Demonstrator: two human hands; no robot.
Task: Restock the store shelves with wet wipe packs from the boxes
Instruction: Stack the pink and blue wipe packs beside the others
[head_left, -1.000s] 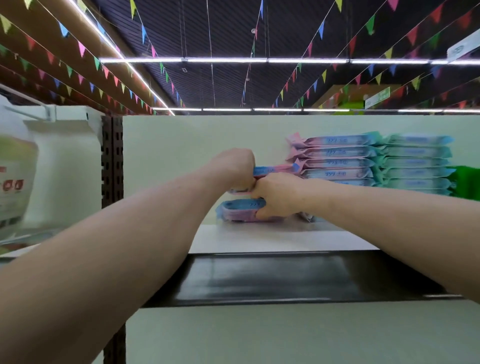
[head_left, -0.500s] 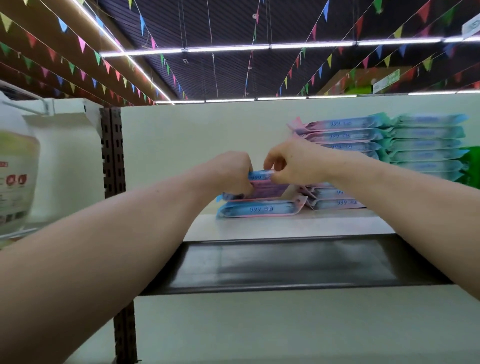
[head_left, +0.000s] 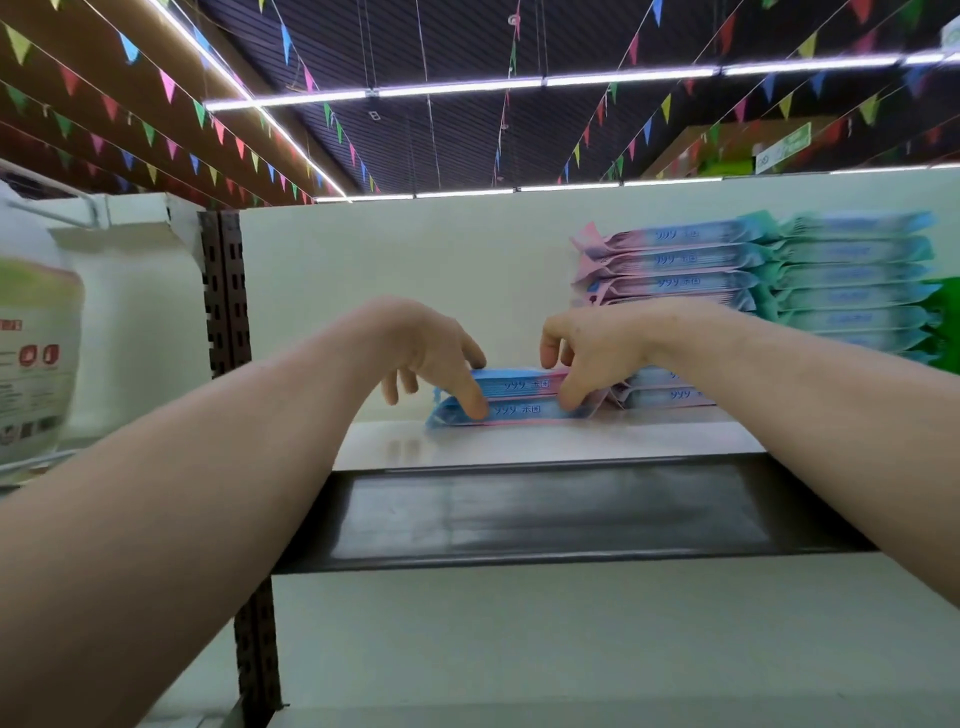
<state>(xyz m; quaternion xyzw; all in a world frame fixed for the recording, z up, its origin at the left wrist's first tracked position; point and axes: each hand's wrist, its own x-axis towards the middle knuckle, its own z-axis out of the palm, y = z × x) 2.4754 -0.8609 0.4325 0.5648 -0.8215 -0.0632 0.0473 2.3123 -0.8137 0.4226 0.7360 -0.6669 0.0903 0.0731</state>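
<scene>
We square up the two wet wipe packs (head_left: 524, 397) stacked on the shelf (head_left: 519, 447), just left of the taller stack (head_left: 675, 260). Our left hand (head_left: 431, 343) touches their left front with spread, fairly straight fingers. Our right hand (head_left: 597, 348) presses its thumb on the right front, fingers loosely bent above. Best to nudge both ends evenly until the fronts sit flush.
</scene>
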